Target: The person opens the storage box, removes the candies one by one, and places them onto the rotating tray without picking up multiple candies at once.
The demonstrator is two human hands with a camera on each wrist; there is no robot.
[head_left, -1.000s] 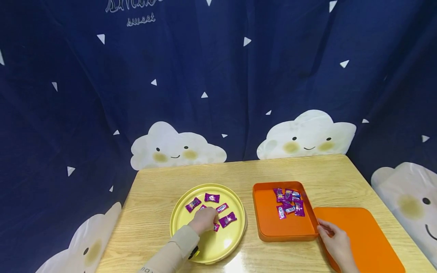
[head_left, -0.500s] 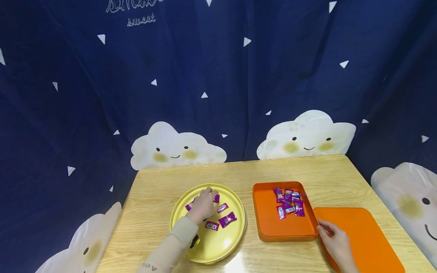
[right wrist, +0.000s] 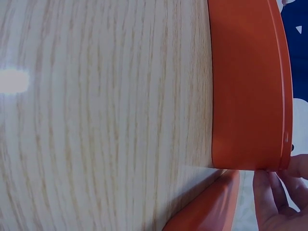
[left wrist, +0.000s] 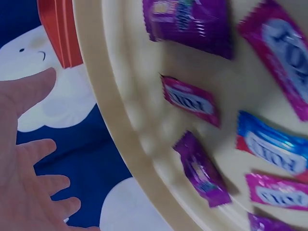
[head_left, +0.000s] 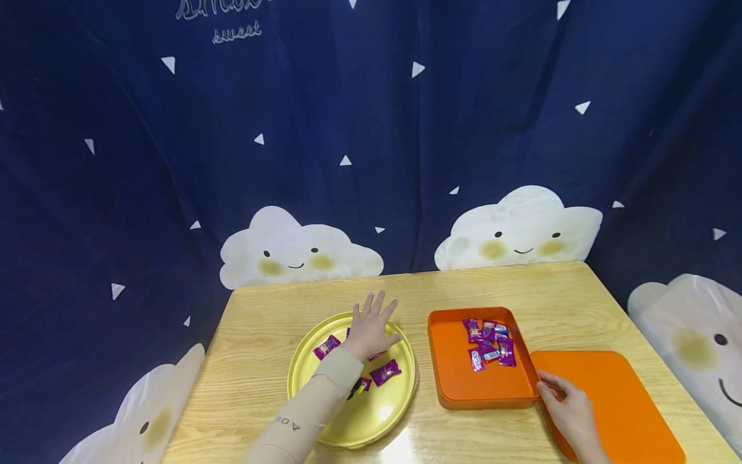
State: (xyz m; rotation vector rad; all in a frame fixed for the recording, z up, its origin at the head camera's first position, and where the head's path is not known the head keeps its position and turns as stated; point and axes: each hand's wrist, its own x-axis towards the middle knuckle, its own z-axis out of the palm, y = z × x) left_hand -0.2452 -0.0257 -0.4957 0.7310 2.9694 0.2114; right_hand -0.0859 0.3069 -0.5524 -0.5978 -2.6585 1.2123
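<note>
My left hand (head_left: 369,335) hovers over the far part of a round yellow tray (head_left: 379,412), fingers straight and spread, holding nothing. In the left wrist view its palm is bare beside the tray's rim. Purple, pink and blue wrapped candies lie on the tray, among them a large purple candy (head_left: 385,372) and a blue-and-red candy (left wrist: 272,144). The hand and sleeve hide several of them in the head view. My right hand (head_left: 570,412) holds the right wall of a square orange box (head_left: 489,404) at its near corner, fingertips at the rim. Several wrapped candies (head_left: 489,341) lie inside.
A flat orange lid (head_left: 632,412) lies right of the box, partly under the right hand. All stand on a light wooden table (head_left: 261,322). A dark blue curtain (head_left: 348,116) with clouds hangs behind the table's far edge.
My left hand lifts from among the tray's candies and moves away and slightly right, its bent fingers now spread wide. The right hand stays at the orange box.
</note>
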